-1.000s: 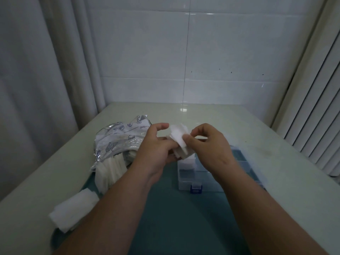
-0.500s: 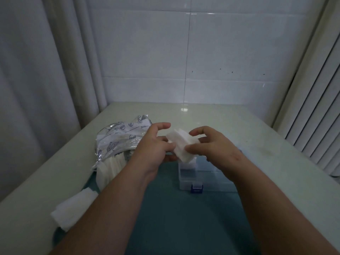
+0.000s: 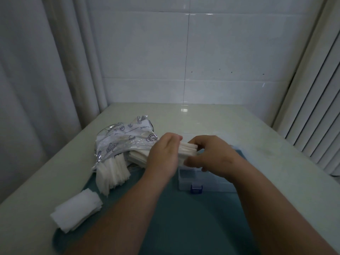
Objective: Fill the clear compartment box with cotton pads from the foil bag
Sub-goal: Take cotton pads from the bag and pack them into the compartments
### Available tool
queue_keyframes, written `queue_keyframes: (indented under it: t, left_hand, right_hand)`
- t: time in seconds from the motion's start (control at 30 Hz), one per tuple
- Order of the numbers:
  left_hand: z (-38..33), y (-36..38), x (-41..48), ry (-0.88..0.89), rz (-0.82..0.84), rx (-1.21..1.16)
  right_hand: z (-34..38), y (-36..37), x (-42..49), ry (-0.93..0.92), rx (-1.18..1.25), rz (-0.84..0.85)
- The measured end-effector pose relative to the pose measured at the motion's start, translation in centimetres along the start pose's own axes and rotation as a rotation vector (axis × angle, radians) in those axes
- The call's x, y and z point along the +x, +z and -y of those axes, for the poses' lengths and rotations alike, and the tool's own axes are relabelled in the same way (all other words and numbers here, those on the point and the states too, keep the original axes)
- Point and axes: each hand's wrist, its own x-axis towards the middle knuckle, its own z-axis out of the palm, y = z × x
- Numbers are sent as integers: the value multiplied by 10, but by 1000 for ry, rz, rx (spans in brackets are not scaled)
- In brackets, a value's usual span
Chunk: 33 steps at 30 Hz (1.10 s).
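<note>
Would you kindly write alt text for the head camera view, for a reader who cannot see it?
A person's left hand and right hand hold a small stack of cotton pads between them above the clear compartment box on a teal mat. To the left, the foil bag lies with more pads spilling from it.

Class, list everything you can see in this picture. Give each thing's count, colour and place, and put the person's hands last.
foil bag: one, silver, printed, far left on table
spilled cotton pads: many, white, at bag's mouth
loose pad stack: one, white, near left, at mat's edge
held pad stack: one, white, above box
clear compartment box: one, transparent, on mat
latch: one, blue, box front
mat: one, teal, on table
table: one, pale, against wall
tiled wall: white, behind
curtain: pale, left
blinds: pale, right
left hand: grips held stack
right hand: pinches held stack
</note>
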Motion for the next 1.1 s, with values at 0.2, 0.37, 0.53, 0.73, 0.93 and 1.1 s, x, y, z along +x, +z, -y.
queue_keyframes:
  t: [0.2, 0.37, 0.53, 0.73, 0.93, 1.1]
  left_hand:
    - [10, 8, 3, -50, -52, 63]
    - [4, 7, 1, -128, -94, -92]
    - [3, 7, 1, -66, -106, -64]
    - [2, 8, 0, -116, -99, -6]
    - [6, 8, 3, -121, -87, 134]
    - [3, 4, -2, -82, -41, 133]
  right_hand:
    - [0, 2, -1, 43, -16, 53]
    - [2, 2, -1, 24, -27, 55]
    - [0, 1, 1, 6, -1, 13]
    - [-1, 3, 1, 22, 59, 2]
    - [-2, 6, 3, -4, -24, -14]
    - [-1, 5, 3, -6, 31, 2]
